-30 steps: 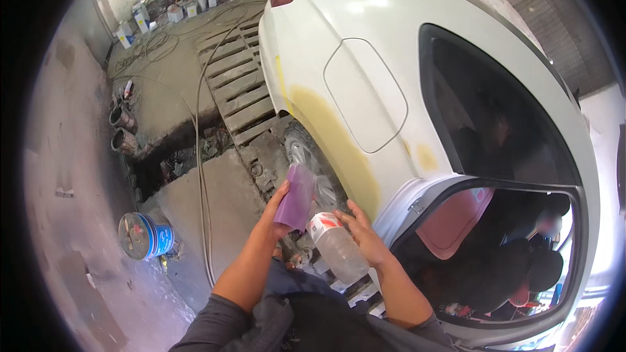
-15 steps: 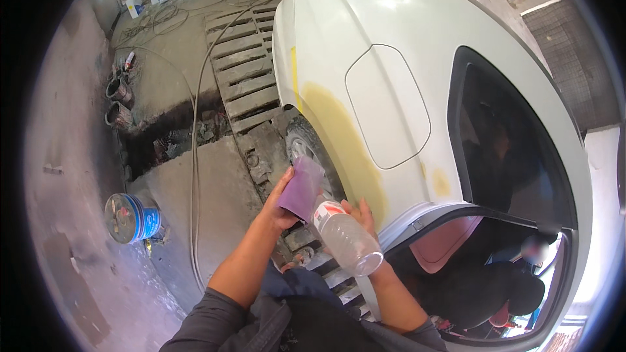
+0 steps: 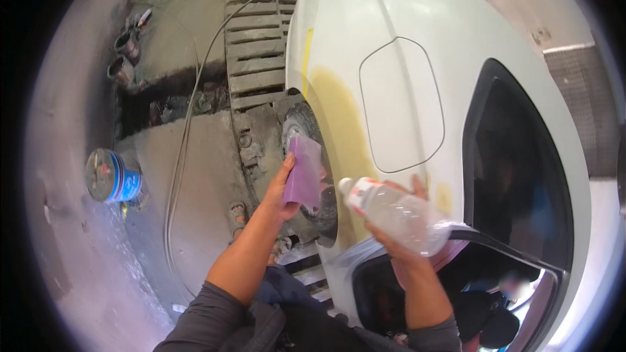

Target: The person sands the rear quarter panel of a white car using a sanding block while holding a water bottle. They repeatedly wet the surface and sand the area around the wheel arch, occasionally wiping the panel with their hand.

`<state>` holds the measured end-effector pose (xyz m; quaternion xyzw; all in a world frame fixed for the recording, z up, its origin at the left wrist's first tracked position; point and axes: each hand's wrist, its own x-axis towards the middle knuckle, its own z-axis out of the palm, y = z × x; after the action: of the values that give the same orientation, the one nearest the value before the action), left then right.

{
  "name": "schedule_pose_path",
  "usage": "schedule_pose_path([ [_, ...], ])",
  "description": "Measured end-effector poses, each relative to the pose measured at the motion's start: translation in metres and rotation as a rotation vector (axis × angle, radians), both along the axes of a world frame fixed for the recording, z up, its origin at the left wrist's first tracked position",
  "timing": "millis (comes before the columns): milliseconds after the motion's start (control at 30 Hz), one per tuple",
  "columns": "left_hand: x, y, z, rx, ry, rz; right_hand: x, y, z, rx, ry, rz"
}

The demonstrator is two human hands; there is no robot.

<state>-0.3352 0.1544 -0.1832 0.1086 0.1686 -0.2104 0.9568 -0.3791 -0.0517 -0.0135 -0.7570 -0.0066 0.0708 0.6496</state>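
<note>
You are standing beside a white car, whose rear quarter is filling the right half of the view; a yellow filler patch is running down the panel just behind the wheel arch, next to the fuel flap. The concrete floor is lying to your left, with a slatted grate reaching toward its far edge and a hose trailing across it. A blue can is sitting near the floor's left edge, and two dark pots are standing farther off. The wheel is showing in the arch. Your right hand is wrapping closed around a clear bottle, tilting its cap toward the arch. Your left hand is pinching a purple sheet, holding it up in front of the wheel, just beside the filler patch.
</note>
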Motion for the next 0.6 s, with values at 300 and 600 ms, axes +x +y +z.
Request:
schedule_pose_path([
  [300,-0.008,-0.090,-0.092,1.226,-0.046,0.093,0.071,-0.071,0.049,-0.476,-0.545,0.039],
  [600,-0.010,-0.127,-0.080,1.220,-0.130,0.263,0.071,-0.082,0.037,-0.695,-0.574,-0.130],
])
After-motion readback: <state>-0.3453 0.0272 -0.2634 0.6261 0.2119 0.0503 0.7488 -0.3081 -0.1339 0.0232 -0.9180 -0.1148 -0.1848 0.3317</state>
